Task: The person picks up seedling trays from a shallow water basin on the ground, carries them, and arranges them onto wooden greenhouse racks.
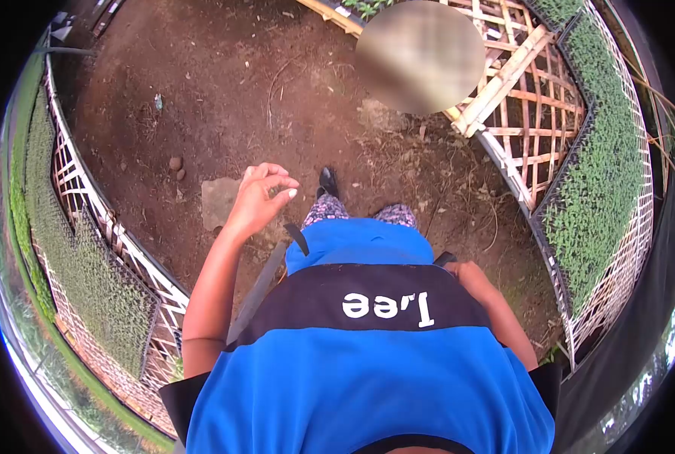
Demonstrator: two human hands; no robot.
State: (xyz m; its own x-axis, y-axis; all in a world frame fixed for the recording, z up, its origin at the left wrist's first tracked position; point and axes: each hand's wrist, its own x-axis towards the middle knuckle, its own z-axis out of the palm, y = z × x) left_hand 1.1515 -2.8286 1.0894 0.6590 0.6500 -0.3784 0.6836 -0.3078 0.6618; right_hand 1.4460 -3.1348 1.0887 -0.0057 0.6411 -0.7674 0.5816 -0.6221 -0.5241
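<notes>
My left hand (pixel 264 195) is raised over the bare soil path (pixel 224 98), fingers loosely curled and apart, holding nothing. It hangs above a flat grey stone (pixel 218 201) on the ground. My right arm runs down my side, and my right hand (pixel 462 271) is tucked against my hip behind my blue shirt (pixel 367 363), so its fingers are hidden. My black shoe (pixel 327 181) steps forward on the soil, with patterned trouser legs showing below the shirt. A dark strap (pixel 258 291) hangs along my left side.
Green seedling trays (pixel 88 272) sit on a white lattice bench to the left. More seedling trays (pixel 602 174) line a wooden lattice bench (pixel 519 91) on the right. Another person (pixel 420 57) is ahead on the path. Small stones (pixel 175 165) lie on the soil.
</notes>
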